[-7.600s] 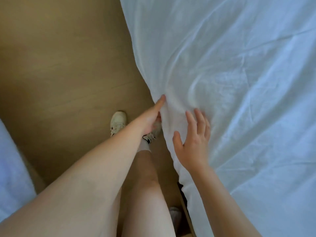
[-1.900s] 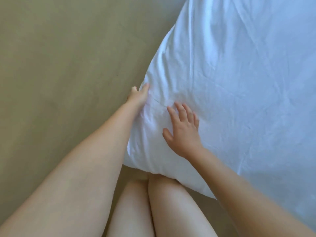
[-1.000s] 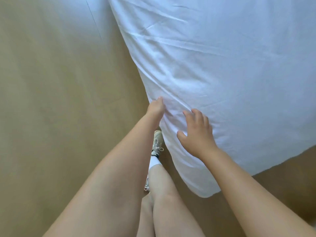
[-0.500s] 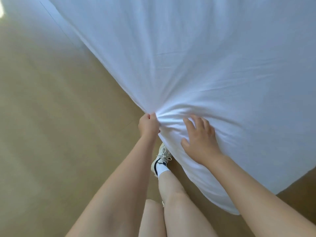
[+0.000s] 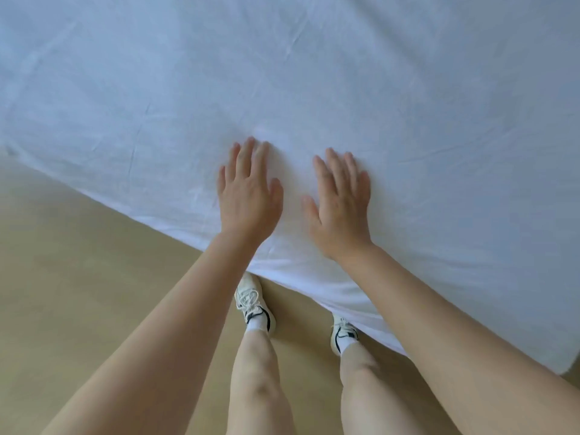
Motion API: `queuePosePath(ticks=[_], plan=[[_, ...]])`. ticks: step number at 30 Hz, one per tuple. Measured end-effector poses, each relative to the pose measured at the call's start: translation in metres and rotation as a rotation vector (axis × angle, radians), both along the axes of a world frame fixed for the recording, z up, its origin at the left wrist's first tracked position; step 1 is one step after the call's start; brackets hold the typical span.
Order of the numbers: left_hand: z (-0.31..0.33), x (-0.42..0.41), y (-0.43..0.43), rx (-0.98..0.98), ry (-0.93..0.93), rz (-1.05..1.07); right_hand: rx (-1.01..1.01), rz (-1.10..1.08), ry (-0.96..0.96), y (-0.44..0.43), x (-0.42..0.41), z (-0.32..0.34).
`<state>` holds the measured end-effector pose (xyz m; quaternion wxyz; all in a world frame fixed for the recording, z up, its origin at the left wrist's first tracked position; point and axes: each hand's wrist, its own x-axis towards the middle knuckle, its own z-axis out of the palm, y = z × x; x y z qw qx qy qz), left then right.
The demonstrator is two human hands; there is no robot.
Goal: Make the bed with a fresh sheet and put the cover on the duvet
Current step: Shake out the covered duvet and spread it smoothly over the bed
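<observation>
Two hands, one sheet and two shoes are in view. At the left lies the tan floor. One white sheet is spread flat across the whole upper part of the view. Its near edge runs on a slant from the middle left down to the lower right, where it folds over a side and hangs just above the floor. Only faint creases cross it.

The left hand lies palm down on the sheet near this edge. It is released, with straight fingers close together, and it holds nothing. Below it on the floor stands the left shoe, white with dark trim and a white sock, its toe just at the hanging cloth. The right hand rests just beside the left one without touching it. It is also palm down and released, with its fingers straight and a little spread. The right shoe is partly hidden under the sheet edge.

Half a second ago the left hand was pinching a bunch of the sheet at its edge, and strong folds ran out from that grip. Now the grip is let go and the folds are smoothed. The right hand then had its fingers bent on the cloth, and only one shoe was showing
</observation>
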<state>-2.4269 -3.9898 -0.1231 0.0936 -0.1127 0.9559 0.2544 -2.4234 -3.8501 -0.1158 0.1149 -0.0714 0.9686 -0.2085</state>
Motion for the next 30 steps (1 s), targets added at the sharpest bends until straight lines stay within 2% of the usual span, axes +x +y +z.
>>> queuePosePath(ticks=[2,5,7,10,13,15,16,18,19,21,22,24,26,28,29,30], plan=[[-0.013,-0.026,-0.010,-0.060,0.035,-0.160,-0.035,-0.169,0.069,-0.016,-0.033,-0.008],[-0.027,-0.038,0.001,-0.104,0.054,-0.276,-0.001,-0.124,0.135,-0.013,-0.048,-0.025],[-0.031,-0.035,0.026,-0.112,0.062,-0.378,0.074,-0.098,0.195,0.016,-0.032,-0.035],[-0.036,-0.023,0.088,-0.098,0.093,-0.604,0.212,-0.240,0.217,0.099,0.021,-0.052],[-0.037,0.004,0.161,-0.075,0.098,-0.748,0.316,-0.421,0.134,0.193,0.104,-0.056],[-0.037,0.029,0.207,-0.054,0.069,-0.822,0.345,-0.674,-0.023,0.251,0.167,-0.057],[-0.037,0.041,0.227,-0.057,0.055,-0.857,0.291,-0.853,-0.156,0.277,0.196,-0.057],[-0.037,0.060,0.262,-0.088,0.033,-0.904,0.062,-1.130,-0.448,0.320,0.243,-0.060],[-0.036,0.068,0.278,-0.110,0.025,-0.933,-0.080,-1.183,-0.505,0.334,0.260,-0.062],[-0.036,0.079,0.309,-0.167,0.029,-1.019,-0.314,-1.319,-0.435,0.347,0.277,-0.071],[-0.036,0.085,0.325,-0.196,0.032,-1.082,-0.443,-1.470,-0.393,0.347,0.277,-0.073],[-0.035,0.099,0.355,-0.265,0.036,-1.248,-0.814,-1.863,-0.396,0.341,0.274,-0.080],[-0.037,0.115,0.380,-0.362,0.056,-1.456,-1.267,-2.123,-0.452,0.332,0.276,-0.092],[-0.042,0.127,0.395,-0.470,0.090,-1.661,-1.807,-2.057,-0.340,0.315,0.281,-0.107],[-0.045,0.130,0.400,-0.513,0.107,-1.730,-1.999,-2.009,-0.233,0.305,0.281,-0.111],[-0.046,0.131,0.403,-0.539,0.121,-1.775,-2.109,-1.995,-0.146,0.297,0.280,-0.114]])
